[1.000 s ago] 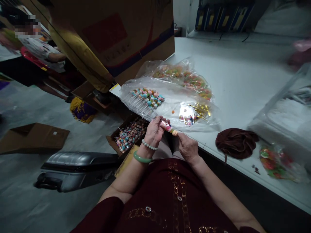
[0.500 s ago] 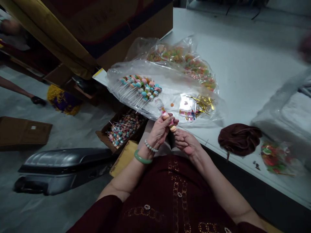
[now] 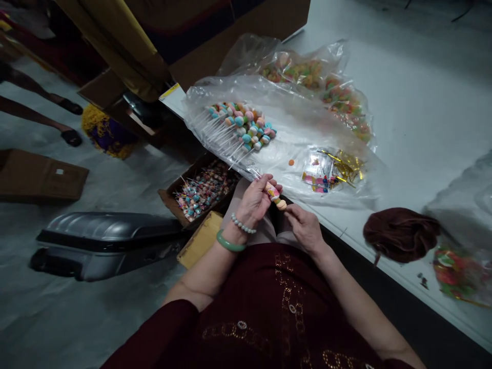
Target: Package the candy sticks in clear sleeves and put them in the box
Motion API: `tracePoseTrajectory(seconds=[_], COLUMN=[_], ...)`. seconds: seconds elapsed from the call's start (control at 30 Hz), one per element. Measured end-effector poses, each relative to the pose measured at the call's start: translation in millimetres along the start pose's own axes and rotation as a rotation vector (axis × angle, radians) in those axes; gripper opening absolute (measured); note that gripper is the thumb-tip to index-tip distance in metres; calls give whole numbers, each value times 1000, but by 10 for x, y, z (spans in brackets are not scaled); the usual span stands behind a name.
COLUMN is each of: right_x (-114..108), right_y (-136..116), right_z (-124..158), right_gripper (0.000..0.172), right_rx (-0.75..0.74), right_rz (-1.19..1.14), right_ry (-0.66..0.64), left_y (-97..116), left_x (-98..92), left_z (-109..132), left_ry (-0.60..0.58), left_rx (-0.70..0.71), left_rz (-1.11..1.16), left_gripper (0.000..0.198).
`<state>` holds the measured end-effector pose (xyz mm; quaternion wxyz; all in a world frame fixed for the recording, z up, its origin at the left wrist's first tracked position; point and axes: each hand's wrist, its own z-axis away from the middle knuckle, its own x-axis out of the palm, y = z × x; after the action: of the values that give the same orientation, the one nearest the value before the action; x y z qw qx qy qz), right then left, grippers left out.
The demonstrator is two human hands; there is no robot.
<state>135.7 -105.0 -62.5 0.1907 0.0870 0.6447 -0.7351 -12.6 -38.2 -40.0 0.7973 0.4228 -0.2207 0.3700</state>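
Observation:
My left hand [image 3: 257,201] is closed around a candy skewer [image 3: 273,191] in a clear printed wrapper, pink and peach pieces showing between the fingers. At its lower end my right hand [image 3: 305,228] pinches closed; the stick there is hidden by the fingers. Beyond the hands, a pile of marshmallow-like candy skewers [image 3: 246,125] lies on a clear plastic sheet [image 3: 286,110], white sticks pointing left. Right of it are printed clear wrappers [image 3: 315,174] and gold twist ties [image 3: 348,169]. A small orange disc [image 3: 291,162] lies between.
An open carton [image 3: 205,192] of wrapped candies stands left below the table. Bagged gummy candies [image 3: 307,74] lie behind the sheet. A brown cloth bundle [image 3: 402,233] rests at right. A grey suitcase [image 3: 111,236] is on the floor, and another person's legs [image 3: 36,110] show at far left.
The view has shifted, so the table things sit further right. The wrapper now lies lower over the candies in my left hand. My right hand stays at the skewer's lower end.

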Motion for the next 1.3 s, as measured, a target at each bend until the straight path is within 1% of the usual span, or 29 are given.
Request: tracePoseTrajectory(seconds=[0.03, 0.07, 0.13, 0.27, 0.4, 0.5, 0.57, 0.67, 0.73, 0.8, 0.9, 1.0, 1.07, 1.17, 1.23, 1.3], right_x=[4, 5, 1, -14, -46, -85, -108, -123, -118, -103, -75, -54, -43, -23, -4, 19], right_y=[11, 26, 61, 118, 141, 162, 175, 178, 168, 154, 139, 127, 113, 84, 60, 35], right_z=[19, 32, 42, 25, 35, 59, 67, 65, 64, 70, 91, 107, 110, 105, 96, 74], right_gripper=[15, 18, 23, 22, 21, 21, 21, 21, 20, 21, 24, 28, 29, 29, 28, 27], right_rx=[-87, -144, -171, -112, -95, -110, -108, -79, -79, -123, -260, -428, -503, -525, -509, -470], right_rz=[173, 302, 422, 373, 333, 300, 249, 189, 205, 269, 434, 655, 772, 821, 776, 679], right_ry=[71, 124, 166, 138, 142, 157, 143, 116, 125, 156, 228, 311, 354, 367, 348, 326], left_y=[0, 3, 14, 23, 36, 90, 131, 137, 83, -1, -107, -129, -122, -145, -195, -264], left_x=[5, 7, 7, 15, 48, 50, 32, 5, 11, 43, 97, 104, 81, 49, 46, 53], left_z=[-5, -9, -16, 0, 58, 84, 83, 76, 88, 114, 144, 131, 109, 97, 108, 125], left_ry=[15, 20, 18, 25, 3, -6, -11, -30, -35, -37, -47, -69, -80, -106, -146, -184], left_rx=[-3, -1, 20, 21, -44, -115, -141, -140, -107, -47, 24, -35, -73, -60, -32, 5], left_rz=[13, 22, 26, -25, -91, -177, -242, -300, -305, -282, -202, -116, -90, -107, -131, -149], left_gripper=[13, 14, 16, 17, 26, 32, 34, 32, 30, 29, 30, 36, 38, 36, 36, 37])
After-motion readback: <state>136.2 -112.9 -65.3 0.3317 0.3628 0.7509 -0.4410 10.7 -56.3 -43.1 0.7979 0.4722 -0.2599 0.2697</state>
